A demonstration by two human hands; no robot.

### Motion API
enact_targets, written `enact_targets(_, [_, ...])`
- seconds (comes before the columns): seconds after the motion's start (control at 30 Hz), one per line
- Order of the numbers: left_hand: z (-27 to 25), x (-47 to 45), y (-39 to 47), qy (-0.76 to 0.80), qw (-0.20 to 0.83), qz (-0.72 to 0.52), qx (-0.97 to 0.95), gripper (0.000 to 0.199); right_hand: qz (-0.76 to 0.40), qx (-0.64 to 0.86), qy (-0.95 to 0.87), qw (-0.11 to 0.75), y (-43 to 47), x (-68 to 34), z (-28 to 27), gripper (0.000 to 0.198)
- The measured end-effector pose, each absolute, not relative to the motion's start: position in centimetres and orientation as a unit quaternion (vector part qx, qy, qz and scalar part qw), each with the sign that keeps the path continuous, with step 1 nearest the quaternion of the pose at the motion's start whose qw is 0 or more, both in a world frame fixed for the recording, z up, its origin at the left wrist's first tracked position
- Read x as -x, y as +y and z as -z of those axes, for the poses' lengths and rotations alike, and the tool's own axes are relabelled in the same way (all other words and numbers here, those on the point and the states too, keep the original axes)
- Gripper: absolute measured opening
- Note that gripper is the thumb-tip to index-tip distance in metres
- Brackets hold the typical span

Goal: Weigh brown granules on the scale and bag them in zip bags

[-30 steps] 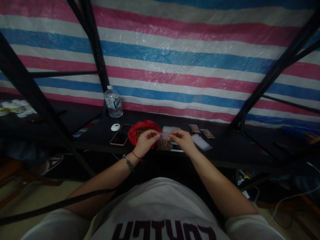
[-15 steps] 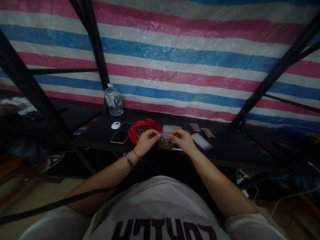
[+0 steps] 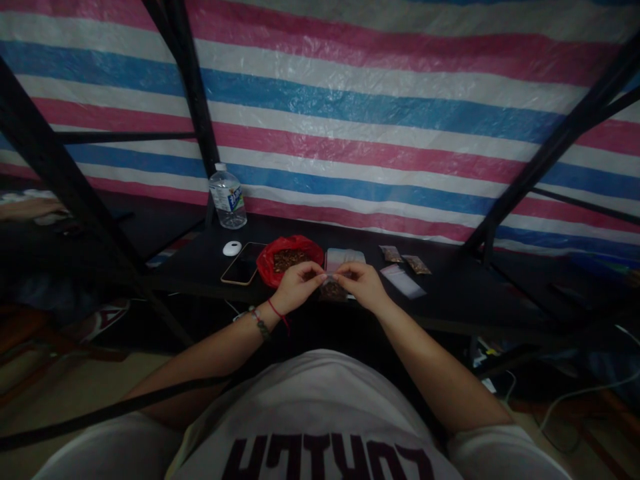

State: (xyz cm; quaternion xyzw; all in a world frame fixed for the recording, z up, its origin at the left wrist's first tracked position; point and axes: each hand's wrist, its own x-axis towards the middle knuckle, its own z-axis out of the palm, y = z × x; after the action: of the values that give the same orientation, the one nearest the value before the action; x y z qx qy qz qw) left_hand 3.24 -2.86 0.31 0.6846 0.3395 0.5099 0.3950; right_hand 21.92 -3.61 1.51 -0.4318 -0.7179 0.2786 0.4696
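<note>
Between both hands hangs a small clear zip bag [image 3: 333,291] with brown bits in its lower part. My left hand [image 3: 300,283] pinches the bag's top edge from the left, and my right hand [image 3: 364,281] pinches it from the right; the fingertips are close together. Just beyond my left hand sits an open red plastic bag [image 3: 270,257] filled with brown bits [image 3: 290,259], which look like small dried pieces. Behind the held bag lies a pale flat tray-like object [image 3: 346,256], partly covered by my right hand.
Two filled zip bags [image 3: 391,253] and a stack of flat zip bags [image 3: 403,281] lie on the right of the black table [image 3: 465,287]. On the left are a phone [image 3: 241,265], a white round object [image 3: 232,249] and a clear bottle [image 3: 228,198]. Another person's hand [image 3: 30,209] shows far left.
My hands have drawn closer together along the zip bag's top edge. At far left, the other person's hand reaches farther into view.
</note>
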Motion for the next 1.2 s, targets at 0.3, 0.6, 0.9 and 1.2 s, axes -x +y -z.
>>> enact_targets(0.3, [0.4,-3.3,-2.6,0.336,0.368,-0.487,-0.717,0.024,-0.275,0.428,-0.73,0.456,-3.7,-21.8,-1.4,0.017])
enact_targets(0.6, [-0.1,-3.3,-3.0,0.347,0.314,-0.455,-0.757,0.021,-0.226,0.415,-0.766,0.437,-3.7,-21.8,-1.3,0.013])
enact_targets(0.9, [-0.6,-2.6,-2.5,0.365,0.26,-0.44,-0.778,0.02,-0.242,0.463,-0.741,0.421,-3.2,-22.4,-1.7,0.018])
enact_targets(1.2, [-0.9,-1.8,-1.6,0.391,0.325,-0.475,-0.719,0.023,-0.254,0.481,-0.691,0.476,-2.5,-23.6,-2.2,0.026])
